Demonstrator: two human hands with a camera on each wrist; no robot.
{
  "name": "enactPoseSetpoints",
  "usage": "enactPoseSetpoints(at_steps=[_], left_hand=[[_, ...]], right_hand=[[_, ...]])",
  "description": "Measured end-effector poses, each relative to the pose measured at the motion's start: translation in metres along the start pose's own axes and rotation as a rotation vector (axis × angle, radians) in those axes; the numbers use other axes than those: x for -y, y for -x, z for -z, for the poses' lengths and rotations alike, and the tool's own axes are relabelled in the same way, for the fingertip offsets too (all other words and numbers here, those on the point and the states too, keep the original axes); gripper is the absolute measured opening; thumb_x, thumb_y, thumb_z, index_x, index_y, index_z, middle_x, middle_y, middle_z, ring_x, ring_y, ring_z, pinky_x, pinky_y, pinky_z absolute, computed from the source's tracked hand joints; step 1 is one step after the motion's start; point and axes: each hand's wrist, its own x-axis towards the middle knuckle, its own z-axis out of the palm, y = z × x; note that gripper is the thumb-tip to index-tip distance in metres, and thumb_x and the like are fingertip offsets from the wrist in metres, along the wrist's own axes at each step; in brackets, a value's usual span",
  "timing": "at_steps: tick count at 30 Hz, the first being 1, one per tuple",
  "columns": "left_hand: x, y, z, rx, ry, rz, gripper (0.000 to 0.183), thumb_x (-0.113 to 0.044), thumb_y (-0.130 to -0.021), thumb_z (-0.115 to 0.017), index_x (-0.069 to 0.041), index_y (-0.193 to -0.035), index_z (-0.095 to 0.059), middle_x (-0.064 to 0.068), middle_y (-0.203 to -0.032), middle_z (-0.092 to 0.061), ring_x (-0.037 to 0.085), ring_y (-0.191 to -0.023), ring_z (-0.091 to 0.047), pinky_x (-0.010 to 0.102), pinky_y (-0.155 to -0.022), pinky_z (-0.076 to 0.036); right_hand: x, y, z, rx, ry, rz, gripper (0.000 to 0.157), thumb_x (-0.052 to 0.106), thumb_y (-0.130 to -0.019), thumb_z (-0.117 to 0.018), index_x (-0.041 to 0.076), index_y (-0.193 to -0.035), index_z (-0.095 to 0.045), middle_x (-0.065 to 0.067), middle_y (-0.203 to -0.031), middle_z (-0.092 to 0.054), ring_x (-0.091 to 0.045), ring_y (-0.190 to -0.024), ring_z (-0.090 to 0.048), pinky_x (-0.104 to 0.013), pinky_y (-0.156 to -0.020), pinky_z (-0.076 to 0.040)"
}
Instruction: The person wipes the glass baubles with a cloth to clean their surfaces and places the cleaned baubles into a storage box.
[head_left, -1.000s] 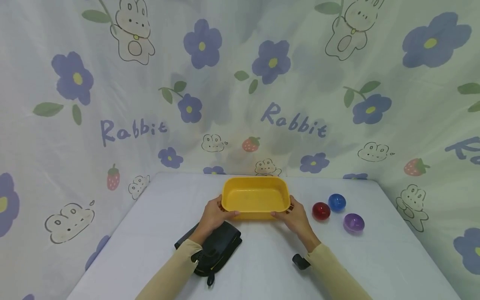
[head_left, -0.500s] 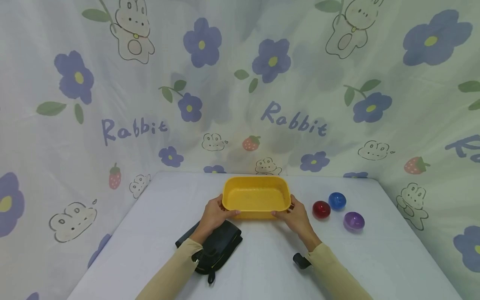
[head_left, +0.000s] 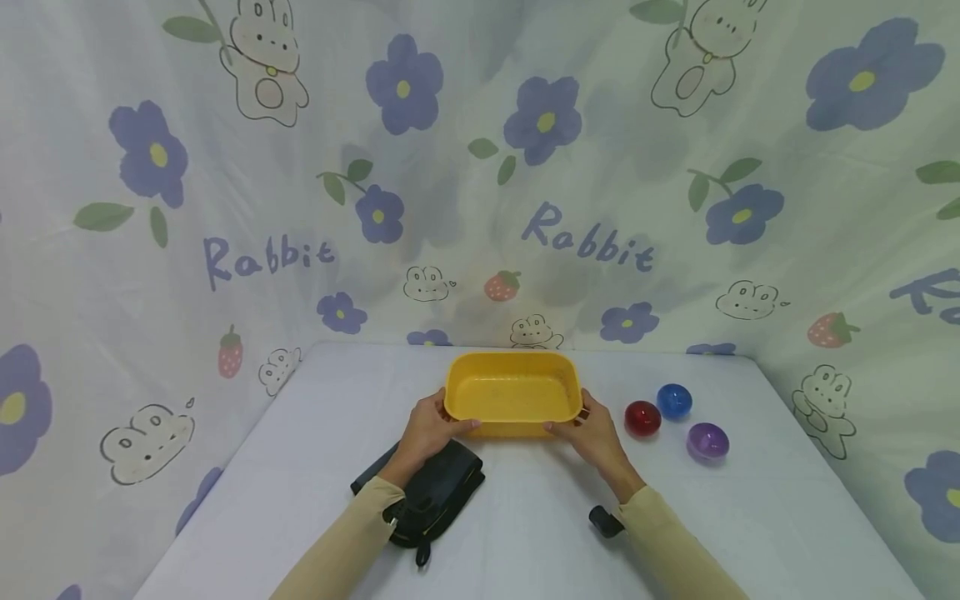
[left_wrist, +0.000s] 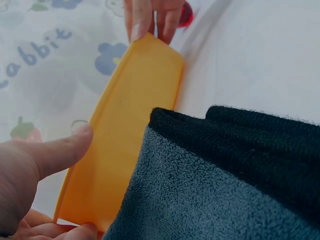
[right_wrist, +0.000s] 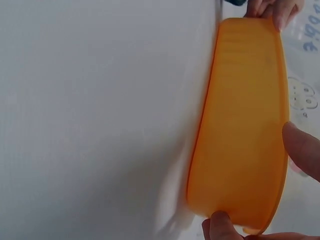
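Observation:
A yellow rectangular plastic tub (head_left: 513, 429) stands upright near the table's back edge, its hollow inside facing me with nothing in it. My left hand (head_left: 431, 429) grips its left end, thumb along the front rim and fingers round the side. At the opposite end my right hand (head_left: 596, 433) grips it the same way. In the left wrist view, my left thumb (left_wrist: 67, 152) presses the tub's rim. The right wrist view has my right thumb (right_wrist: 302, 150) at the rim and fingertips (right_wrist: 221, 225) under the end wall.
A black folded pouch-like item (head_left: 446, 479) lies under my left forearm, its fuzzy grey side (left_wrist: 200, 195) close in the left wrist view. Right of the tub are small glossy round pieces: red (head_left: 642, 419), blue (head_left: 674, 402) and a hollow purple one (head_left: 708, 442). A printed curtain (head_left: 465, 183) hangs behind.

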Motion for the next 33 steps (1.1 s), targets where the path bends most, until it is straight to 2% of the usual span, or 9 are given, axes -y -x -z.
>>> enactPoseSetpoints(at_steps=[7, 15, 20, 27, 30, 33], left_hand=[[0.001, -0.001, 0.001, 0.002, 0.003, -0.006, 0.066, -0.031, -0.077, -0.083, -0.005, -0.131, -0.057, 0.013, -0.121, -0.066, 0.018, -0.096, -0.059, 0.039, -0.096, -0.054], [0.0, 0.0, 0.002, 0.008, 0.008, -0.008, 0.065, -0.029, -0.078, -0.082, -0.005, -0.132, -0.056, 0.013, -0.123, -0.066, 0.018, -0.097, -0.06, 0.039, -0.097, -0.053], [0.001, 0.001, 0.0, 0.009, 0.007, -0.011, 0.065, -0.03, -0.077, -0.082, -0.005, -0.132, -0.056, 0.013, -0.124, -0.066, 0.019, -0.098, -0.061, 0.04, -0.097, -0.053], [0.002, 0.0, 0.001, 0.007, 0.004, -0.01, 0.067, -0.032, -0.077, -0.082, -0.005, -0.132, -0.056, 0.013, -0.125, -0.065, 0.023, -0.103, -0.062, 0.039, -0.097, -0.053], [0.002, 0.0, 0.001, 0.013, 0.015, -0.014, 0.065, -0.03, -0.078, -0.082, -0.005, -0.133, -0.056, 0.014, -0.126, -0.065, 0.026, -0.105, -0.062, 0.04, -0.098, -0.053], [0.002, 0.0, 0.001, 0.016, 0.021, -0.015, 0.065, -0.029, -0.078, -0.081, -0.005, -0.133, -0.055, 0.014, -0.126, -0.064, 0.027, -0.106, -0.062, 0.041, -0.099, -0.052]], right_hand=[[0.009, 0.004, 0.016, 0.014, 0.081, -0.043, 0.096, 0.032, -0.081, -0.079, 0.007, -0.156, -0.024, -0.018, -0.157, -0.035, -0.04, -0.14, -0.041, -0.049, -0.107, -0.044], [0.016, 0.019, 0.057, 0.029, 0.144, 0.086, 0.086, 0.032, -0.084, -0.076, 0.01, -0.154, -0.032, -0.016, -0.158, -0.035, -0.037, -0.143, -0.04, -0.048, -0.11, -0.04], [0.007, 0.032, 0.087, -0.005, 0.161, 0.162, 0.083, 0.042, -0.083, -0.075, 0.011, -0.151, -0.038, -0.016, -0.153, -0.043, -0.037, -0.139, -0.045, -0.048, -0.109, -0.041], [-0.012, 0.046, 0.128, -0.09, 0.192, 0.273, 0.073, 0.037, -0.086, -0.074, 0.002, -0.144, -0.046, -0.021, -0.146, -0.05, -0.039, -0.134, -0.049, -0.044, -0.102, -0.042], [-0.017, 0.052, 0.145, -0.119, 0.224, 0.266, 0.074, 0.037, -0.086, -0.073, 0.001, -0.144, -0.046, -0.023, -0.147, -0.048, -0.042, -0.134, -0.047, -0.042, -0.099, -0.042], [-0.022, 0.055, 0.16, -0.142, 0.264, 0.22, 0.078, 0.042, -0.087, -0.071, 0.003, -0.148, -0.042, -0.023, -0.15, -0.044, -0.044, -0.135, -0.044, -0.042, -0.098, -0.041]])
